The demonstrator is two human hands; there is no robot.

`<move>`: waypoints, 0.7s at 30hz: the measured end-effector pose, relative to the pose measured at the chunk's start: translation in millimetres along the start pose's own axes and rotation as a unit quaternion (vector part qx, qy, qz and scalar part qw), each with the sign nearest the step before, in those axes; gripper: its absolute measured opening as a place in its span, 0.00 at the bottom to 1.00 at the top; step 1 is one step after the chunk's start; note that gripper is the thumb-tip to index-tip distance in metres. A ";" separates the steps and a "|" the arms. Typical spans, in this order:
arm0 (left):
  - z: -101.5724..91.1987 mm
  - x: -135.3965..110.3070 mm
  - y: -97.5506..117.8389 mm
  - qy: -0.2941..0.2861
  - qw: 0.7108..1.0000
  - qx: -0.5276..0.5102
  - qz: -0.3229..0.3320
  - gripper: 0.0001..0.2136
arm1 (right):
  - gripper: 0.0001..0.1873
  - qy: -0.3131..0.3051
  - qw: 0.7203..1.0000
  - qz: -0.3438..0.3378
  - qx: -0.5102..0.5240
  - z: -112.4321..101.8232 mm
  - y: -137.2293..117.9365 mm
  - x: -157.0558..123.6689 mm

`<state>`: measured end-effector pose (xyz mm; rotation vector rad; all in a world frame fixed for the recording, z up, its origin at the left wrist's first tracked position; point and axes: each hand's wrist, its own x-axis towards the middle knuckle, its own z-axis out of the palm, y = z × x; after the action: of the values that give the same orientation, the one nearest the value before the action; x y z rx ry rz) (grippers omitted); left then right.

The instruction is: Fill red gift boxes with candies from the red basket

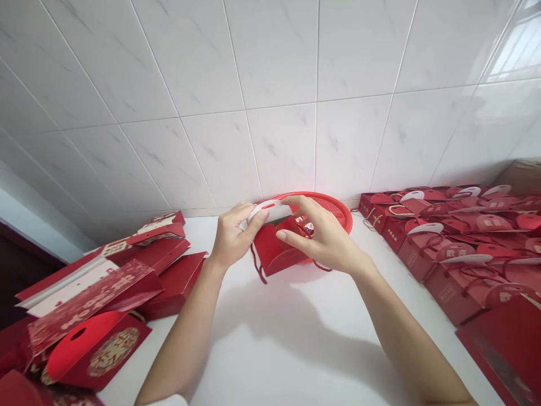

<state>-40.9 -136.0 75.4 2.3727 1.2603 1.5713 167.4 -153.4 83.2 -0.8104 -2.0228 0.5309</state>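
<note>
A white tabletop (279, 349) carries red boxes (454, 285) and a basket (345, 217).

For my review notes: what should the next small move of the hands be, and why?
Probably fold the white slotted flap inward over the red box: the box's top looks open, the left hand pinches the flap, and the right hand is opposite, its thumb and fingers apart.

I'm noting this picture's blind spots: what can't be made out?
In the head view:
Basket contents: partly hidden by the held box and right hand.
Gold print on the boxes at right: too small to read.
Brown box: cut off by the right edge.
</note>
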 end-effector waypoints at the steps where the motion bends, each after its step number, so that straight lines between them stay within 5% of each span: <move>1: 3.7 -2.1 4.1 -0.002 1.000 -0.005 -0.004 0.18 | 0.23 0.003 1.000 0.011 -0.020 0.6 -3.0 -2.5; 10: 16.1 -13.8 20.1 -0.092 0.994 -0.051 0.008 0.13 | 0.36 -0.085 0.970 0.129 -0.185 -4.7 -15.9 -17.4; 16: 20.3 -16.1 14.9 -0.120 0.988 -0.091 -0.018 0.14 | 0.30 -0.165 0.972 0.126 -0.114 -29.8 -11.8 -21.5; 21: 23.4 -14.2 6.7 -0.148 0.982 -0.118 -0.025 0.12 | 0.26 -0.132 0.983 0.112 -0.058 -47.1 -1.7 -20.1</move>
<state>-20.9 -140.4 56.1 2.2959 1.0026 1.2191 214.8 -165.9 97.9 -1.0956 -2.2329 0.6830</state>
